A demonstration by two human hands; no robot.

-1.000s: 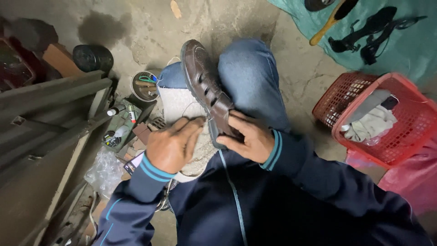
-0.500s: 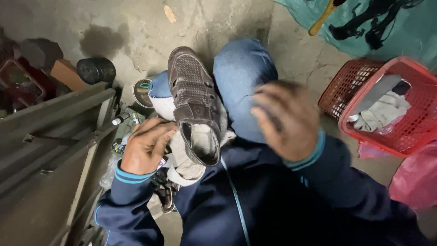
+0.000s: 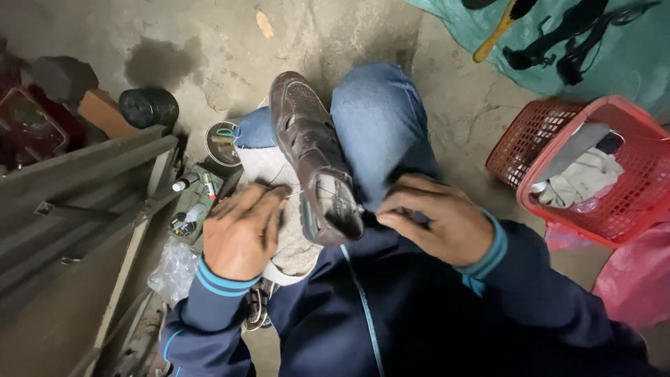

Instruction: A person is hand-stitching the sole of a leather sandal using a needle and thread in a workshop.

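Shoe [image 3: 312,150], brown leather, lies on my lap across white cloth [image 3: 289,241], toe pointing away. Looks light, upper soft, sole stiff; best gripped at heel end. My left hand [image 3: 242,230] pinches thin thread [image 3: 296,192] beside shoe; my right hand [image 3: 440,222] pinches closed at heel opening. Below: cracked, stained concrete floor [image 3: 335,35]. 2 red baskets [image 3: 614,160] on right, metal frame [image 3: 84,202] on left.

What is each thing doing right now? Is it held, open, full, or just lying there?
brown shoe: lying on the lap, opening toward the person, thread across its heel.
left hand: fingers pinched at the thread beside the shoe.
right hand: fingers curled at the shoe's heel.
red basket: open, holding cloth.
round tin: open, on the floor.
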